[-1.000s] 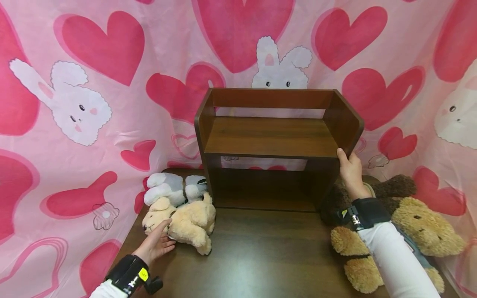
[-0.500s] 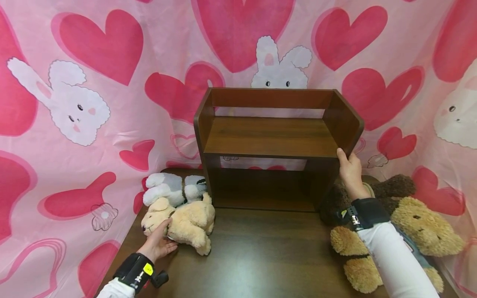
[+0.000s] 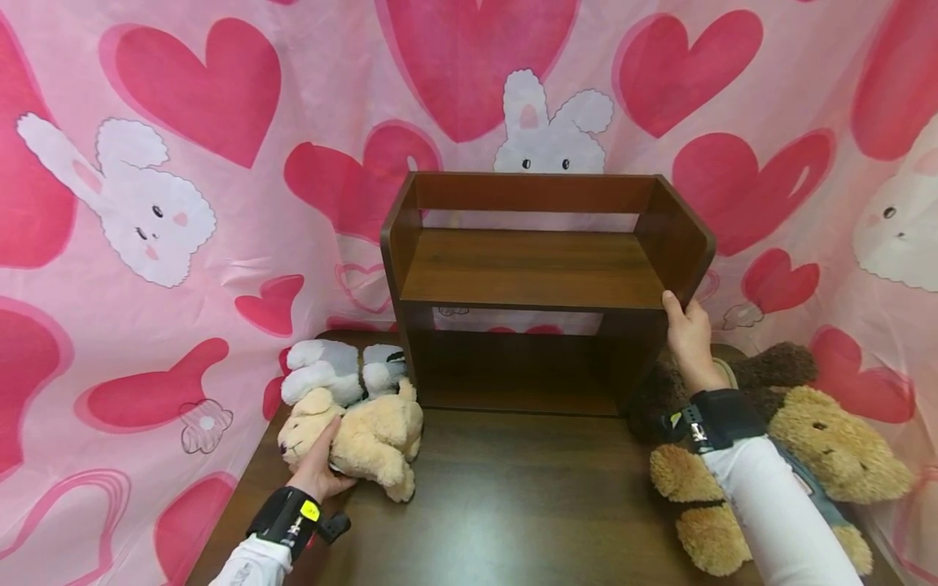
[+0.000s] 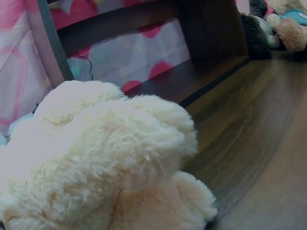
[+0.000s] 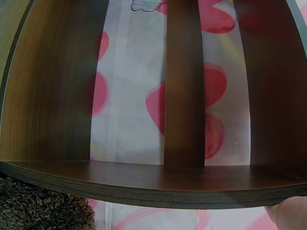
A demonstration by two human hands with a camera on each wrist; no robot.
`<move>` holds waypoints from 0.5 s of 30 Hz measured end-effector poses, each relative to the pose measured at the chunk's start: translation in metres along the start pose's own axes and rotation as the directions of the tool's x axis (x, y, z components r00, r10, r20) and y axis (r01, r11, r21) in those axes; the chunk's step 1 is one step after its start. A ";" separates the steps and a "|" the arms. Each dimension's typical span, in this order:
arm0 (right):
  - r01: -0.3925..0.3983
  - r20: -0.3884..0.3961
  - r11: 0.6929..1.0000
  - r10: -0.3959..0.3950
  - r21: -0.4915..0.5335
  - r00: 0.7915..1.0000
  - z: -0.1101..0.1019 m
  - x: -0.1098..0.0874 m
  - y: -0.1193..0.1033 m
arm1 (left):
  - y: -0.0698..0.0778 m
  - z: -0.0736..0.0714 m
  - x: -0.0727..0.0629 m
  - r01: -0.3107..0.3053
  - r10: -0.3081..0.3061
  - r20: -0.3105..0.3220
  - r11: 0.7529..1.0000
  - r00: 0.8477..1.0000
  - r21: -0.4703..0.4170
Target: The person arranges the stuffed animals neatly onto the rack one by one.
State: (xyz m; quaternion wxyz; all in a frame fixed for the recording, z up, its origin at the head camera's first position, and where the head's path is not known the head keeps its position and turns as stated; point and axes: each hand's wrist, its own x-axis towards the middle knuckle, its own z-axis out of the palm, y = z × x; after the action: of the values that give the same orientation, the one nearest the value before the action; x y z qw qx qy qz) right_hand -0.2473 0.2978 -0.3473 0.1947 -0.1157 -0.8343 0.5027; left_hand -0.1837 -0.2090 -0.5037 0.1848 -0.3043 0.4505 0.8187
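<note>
A cream plush dog [image 3: 377, 431] lies on its side on the dark table, head to the left. My left hand [image 3: 320, 468] grips it near the neck, thumb on top, the other fingers partly hidden under it. Its pale fur [image 4: 105, 153] fills much of the left wrist view. My right hand [image 3: 690, 342] holds the right side panel of a brown two-tier wooden shelf [image 3: 535, 264], with the thumb at the front edge by the upper board. In the right wrist view that thumb [image 5: 290, 213] shows at the panel's edge.
A grey-and-white plush toy [image 3: 322, 370] lies behind the dog, against the shelf's left side. Right of the shelf are a dark brown plush toy [image 3: 780, 370] and a tan teddy bear [image 3: 835, 443] in a blue top. A pink heart-patterned cloth [image 3: 330, 73] hangs behind.
My left hand has moved right and closed on the plush dog, its thumb now lying over the fur. The right hand and the shelf have stayed still.
</note>
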 end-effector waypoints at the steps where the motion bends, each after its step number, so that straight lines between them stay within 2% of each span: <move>1: 0.005 -0.002 1.000 -0.005 0.001 1.000 0.000 0.000 0.000 | 0.000 0.001 0.000 0.000 0.000 -0.009 1.000 1.000 -0.011; 5: 0.024 0.000 1.000 -0.024 0.015 1.000 0.000 0.000 0.000 | -0.002 0.002 0.000 -0.018 0.017 -0.047 0.999 0.999 -0.032; 9: 0.027 0.006 0.999 -0.027 0.035 1.000 0.001 0.000 0.000 | -0.003 0.005 0.001 -0.024 0.015 -0.120 0.997 0.993 -0.074; 15: 0.048 0.001 0.998 -0.048 0.033 0.999 0.000 0.001 0.003 | -0.002 0.007 0.001 0.008 -0.034 -0.150 0.985 0.988 -0.173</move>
State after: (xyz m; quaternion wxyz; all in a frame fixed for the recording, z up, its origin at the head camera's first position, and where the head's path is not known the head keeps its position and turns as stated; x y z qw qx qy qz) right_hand -0.2479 0.2997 -0.3497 0.2076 -0.0920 -0.8286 0.5116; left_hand -0.1858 -0.2023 -0.5031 0.1316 -0.3855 0.3875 0.8270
